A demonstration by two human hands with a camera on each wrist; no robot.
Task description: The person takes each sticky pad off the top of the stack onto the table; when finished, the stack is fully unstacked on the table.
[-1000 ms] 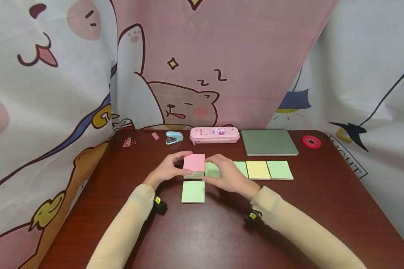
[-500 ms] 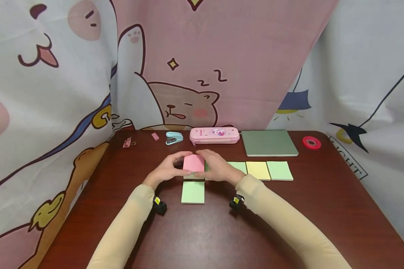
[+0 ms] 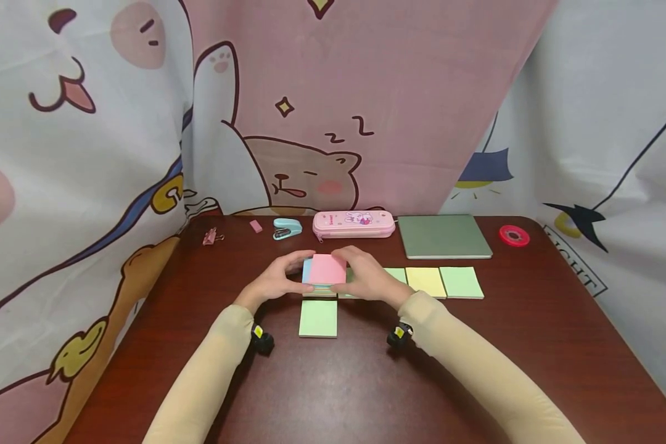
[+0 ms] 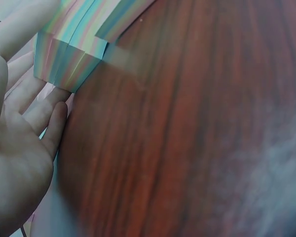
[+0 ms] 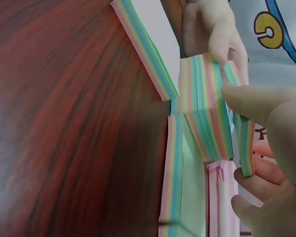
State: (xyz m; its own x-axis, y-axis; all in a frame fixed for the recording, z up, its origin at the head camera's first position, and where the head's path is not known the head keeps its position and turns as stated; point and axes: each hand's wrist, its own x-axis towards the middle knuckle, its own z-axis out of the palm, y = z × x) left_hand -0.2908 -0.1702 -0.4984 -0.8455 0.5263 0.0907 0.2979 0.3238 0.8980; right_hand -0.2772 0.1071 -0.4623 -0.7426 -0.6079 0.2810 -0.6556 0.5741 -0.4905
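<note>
A stack of sticky note pads (image 3: 319, 293) with striped edges stands mid-table. My left hand (image 3: 272, 279) holds it from the left, thumb at the front and fingers behind. The right hand (image 3: 373, 279) pinches the top pink sticky note pad (image 3: 328, 269), which sits shifted to the right and bares a blue strip below. In the right wrist view a gap shows between this pad (image 5: 246, 147) and the stack (image 5: 207, 106). One green pad (image 3: 318, 319) lies in front. To the right runs a row with a yellow pad (image 3: 426, 282) and green pads (image 3: 462, 282), partly hidden by my right hand.
Along the back lie a pink binder clip (image 3: 211, 236), a pink eraser-like block (image 3: 256, 226), a light blue stapler (image 3: 287, 228), a pink pencil case (image 3: 354, 224), a grey-green notebook (image 3: 445, 237) and a red ring-shaped roll (image 3: 513, 235). A printed curtain (image 3: 399, 111) hangs behind.
My right hand has moved left to the stack, taken hold of the top pink pad and shifted it slightly right, baring blue underneath. The left hand has stayed at the stack.
</note>
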